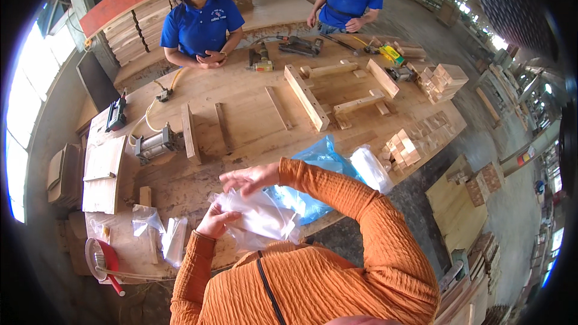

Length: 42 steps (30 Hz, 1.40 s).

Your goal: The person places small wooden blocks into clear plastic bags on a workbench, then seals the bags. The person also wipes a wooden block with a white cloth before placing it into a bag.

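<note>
A crumpled, translucent white plastic bag (pixel 262 213) lies in front of my body at the near edge of the table. My left hand (pixel 215 220) grips its left edge, thumb on top. Just above the bag is my right hand (pixel 250 178), reaching across from the right with fingers stretched out and nothing visibly held. Whether its fingertips touch the plastic I cannot tell. Partly under the white bag and my right arm spreads a blue plastic bag (pixel 319 153). Beside it, to the right, sits a bundle of clear plastic (pixel 369 168).
Wooden frame pieces (pixel 307 99) lie mid-table, with a pneumatic cylinder (pixel 158 144) to the left. Wood blocks (pixel 442 81) are stacked at right. A red-rimmed bucket with a brush (pixel 102 259) stands near left. Two people in blue shirts (pixel 201 27) stand across the table, near power drills (pixel 261 60).
</note>
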### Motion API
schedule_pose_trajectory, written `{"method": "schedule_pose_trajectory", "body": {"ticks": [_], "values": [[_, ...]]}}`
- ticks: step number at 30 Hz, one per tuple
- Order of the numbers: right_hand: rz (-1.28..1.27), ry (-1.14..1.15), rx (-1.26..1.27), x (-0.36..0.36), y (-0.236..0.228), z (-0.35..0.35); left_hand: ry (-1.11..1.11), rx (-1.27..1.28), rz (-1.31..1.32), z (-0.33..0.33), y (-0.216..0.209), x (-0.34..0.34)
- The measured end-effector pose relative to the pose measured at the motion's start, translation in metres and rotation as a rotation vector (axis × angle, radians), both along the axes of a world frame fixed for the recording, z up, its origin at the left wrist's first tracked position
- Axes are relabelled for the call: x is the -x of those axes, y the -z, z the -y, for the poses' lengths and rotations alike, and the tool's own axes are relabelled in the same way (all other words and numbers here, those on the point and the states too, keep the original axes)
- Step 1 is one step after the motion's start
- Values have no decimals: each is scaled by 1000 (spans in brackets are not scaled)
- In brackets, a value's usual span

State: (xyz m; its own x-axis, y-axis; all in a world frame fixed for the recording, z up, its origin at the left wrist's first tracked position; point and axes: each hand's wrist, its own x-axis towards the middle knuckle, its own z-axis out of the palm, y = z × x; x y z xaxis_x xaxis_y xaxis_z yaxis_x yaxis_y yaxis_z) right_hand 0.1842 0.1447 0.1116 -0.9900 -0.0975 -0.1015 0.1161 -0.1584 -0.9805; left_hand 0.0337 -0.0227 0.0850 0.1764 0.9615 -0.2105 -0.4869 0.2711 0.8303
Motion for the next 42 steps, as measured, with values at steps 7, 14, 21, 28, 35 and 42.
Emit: {"method": "schedule_pose_trajectory", "body": {"ticks": [7, 14, 21, 28, 35, 42], "values": [[346, 133, 331, -31, 38, -13, -2, 6, 26, -7, -9, 10], [126, 55, -98, -29, -4, 8, -183, 62, 39, 1, -1, 4], [79, 109, -94, -42, -10, 8, -222, 37, 38, 14, 3, 0], [-423, 18, -845, -34, -59, 31, 320, 178, 512, 11, -38, 26], [-208, 3, -935, -22, -86, 36, 643, 115, -168, -11, -38, 23], [90, 28, 300, -49, -30, 33, 622, 184, -94, 0, -34, 5]]}}
